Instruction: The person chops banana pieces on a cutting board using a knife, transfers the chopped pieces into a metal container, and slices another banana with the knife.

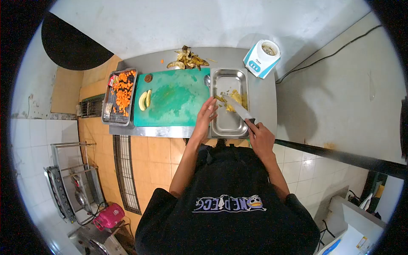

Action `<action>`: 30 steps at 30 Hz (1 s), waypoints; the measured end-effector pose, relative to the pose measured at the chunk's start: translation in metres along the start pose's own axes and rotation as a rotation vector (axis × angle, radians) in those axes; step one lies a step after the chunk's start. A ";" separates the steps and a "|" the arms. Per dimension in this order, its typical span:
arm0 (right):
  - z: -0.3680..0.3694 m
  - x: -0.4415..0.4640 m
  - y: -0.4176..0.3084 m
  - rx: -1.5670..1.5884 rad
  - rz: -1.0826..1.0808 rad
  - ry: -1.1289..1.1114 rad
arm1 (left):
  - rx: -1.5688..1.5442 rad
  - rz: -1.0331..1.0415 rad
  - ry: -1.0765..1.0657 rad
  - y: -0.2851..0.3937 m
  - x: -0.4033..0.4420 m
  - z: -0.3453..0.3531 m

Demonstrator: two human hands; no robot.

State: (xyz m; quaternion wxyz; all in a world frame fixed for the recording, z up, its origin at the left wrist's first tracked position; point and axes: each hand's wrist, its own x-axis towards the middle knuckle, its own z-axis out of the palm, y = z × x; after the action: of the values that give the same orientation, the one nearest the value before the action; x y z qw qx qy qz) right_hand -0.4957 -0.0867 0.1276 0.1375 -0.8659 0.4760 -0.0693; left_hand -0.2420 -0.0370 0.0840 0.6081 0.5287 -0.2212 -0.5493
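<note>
Steel table [264, 100]; green board [182, 102] left, steel pan [227, 125] right of it. Right hand [261, 138], near right, grips knife [239, 109] by handle, blade over pan. Left hand [205, 114] at pan's left rim; can't tell from here if it's pinching anything. Yellow mushy bits [236, 97] mid-pan, beside blade.

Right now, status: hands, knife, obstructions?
Right hand gripping knife, blade over metal pan. Yellow mash in pan. Watch: left hand at pan's left rim, near blade tip.

Knife blade [239, 109] and tray [229, 125] are glossy metal.
</note>
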 end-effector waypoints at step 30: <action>0.073 0.071 -0.198 1.236 0.314 -0.169 | 1.507 0.456 0.491 0.095 0.023 -0.277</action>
State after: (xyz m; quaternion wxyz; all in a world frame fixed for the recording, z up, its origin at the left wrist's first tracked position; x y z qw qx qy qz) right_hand -0.2797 -0.0335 0.1171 0.6568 -0.5494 0.4567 -0.2413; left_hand 0.0409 0.0379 0.0659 0.2177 0.8421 -0.4932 0.0144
